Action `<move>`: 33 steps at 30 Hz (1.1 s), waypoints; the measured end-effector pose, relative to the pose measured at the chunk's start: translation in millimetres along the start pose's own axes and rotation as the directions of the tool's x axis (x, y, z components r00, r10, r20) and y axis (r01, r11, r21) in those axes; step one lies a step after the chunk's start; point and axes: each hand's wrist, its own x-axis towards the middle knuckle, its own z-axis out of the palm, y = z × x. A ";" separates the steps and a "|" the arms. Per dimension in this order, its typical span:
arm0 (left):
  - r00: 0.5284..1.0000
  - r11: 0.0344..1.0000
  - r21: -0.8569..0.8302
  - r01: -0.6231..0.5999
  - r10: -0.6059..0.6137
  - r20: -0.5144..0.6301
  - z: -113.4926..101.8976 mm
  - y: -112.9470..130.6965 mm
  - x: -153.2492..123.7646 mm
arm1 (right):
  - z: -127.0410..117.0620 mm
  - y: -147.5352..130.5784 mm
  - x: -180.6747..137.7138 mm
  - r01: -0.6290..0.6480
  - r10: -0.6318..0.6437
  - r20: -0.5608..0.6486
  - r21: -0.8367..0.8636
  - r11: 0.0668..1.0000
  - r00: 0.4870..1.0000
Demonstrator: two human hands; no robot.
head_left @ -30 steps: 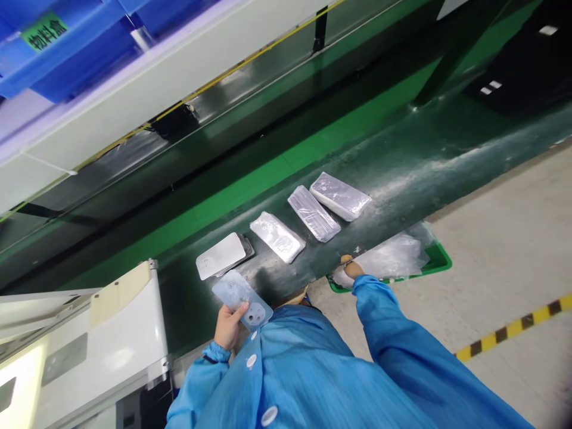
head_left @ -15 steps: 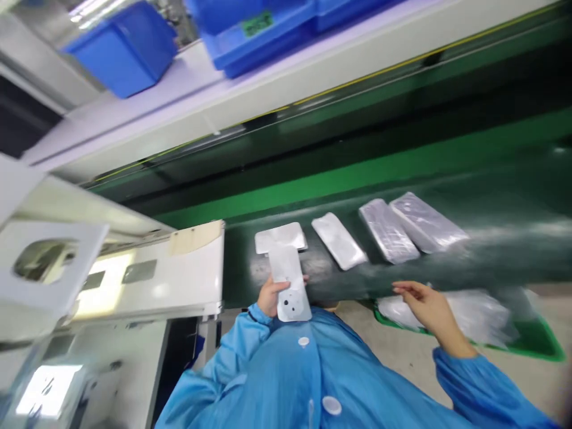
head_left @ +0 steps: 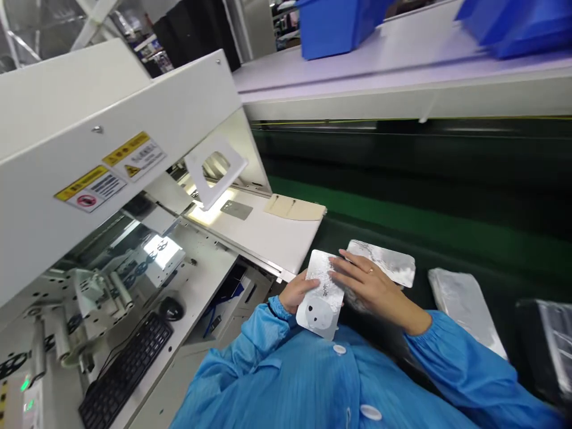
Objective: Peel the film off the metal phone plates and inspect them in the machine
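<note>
My left hand [head_left: 297, 294] grips the left edge of a flat silvery sheet [head_left: 322, 283] in front of my body, thumb on top. The sheet has rounded corners, dark specks across its middle and two dark spots near its lower end. Its underside and my other left fingers are hidden. Over its upper right side, my right hand [head_left: 373, 286] lies with the fingers stretched out and slightly apart, fingertips at the surface. Beyond this hand a second silvery sheet [head_left: 393, 263] lies on the dark green belt, partly covered by the hand.
Right of my hands, a silvery stack [head_left: 462, 301] and a plastic-wrapped pack [head_left: 556, 333] lie on the belt [head_left: 357, 229]. A white machine [head_left: 147, 137] with a ledge [head_left: 286, 241] stands left, with a keyboard [head_left: 129, 372] and mouse [head_left: 171, 308]. Blue bins [head_left: 328, 27] sit on the shelf.
The view has swung left, bringing the machine into sight. My right hand has come from above the green tray over to the sheet in my left hand, which remains gripped.
</note>
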 end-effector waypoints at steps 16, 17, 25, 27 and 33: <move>0.845 0.932 -0.115 -0.344 0.254 -0.470 -132.3 36.0 -79.5 | 98.1 14.2 117.3 -0.048 0.039 -0.120 -0.073 0.996 0.992; 0.842 0.928 -0.122 -0.351 0.255 -0.476 -136.3 33.8 -84.1 | 111.8 15.1 127.2 -0.087 0.077 -0.086 -0.120 0.989 0.993; 0.874 0.896 -0.245 -0.370 0.246 -0.420 -146.5 19.5 -93.9 | 183.4 8.5 151.9 -0.201 0.261 0.156 -0.319 0.926 0.953; 0.883 0.901 -0.250 -0.356 0.236 -0.406 -148.1 18.6 -94.6 | 186.9 4.6 151.6 -0.225 0.287 0.179 -0.303 0.926 0.941; 0.886 0.910 -0.247 -0.333 0.213 -0.411 -149.9 21.5 -94.2 | 191.4 0.6 168.7 -0.297 0.363 0.259 -0.261 0.918 0.895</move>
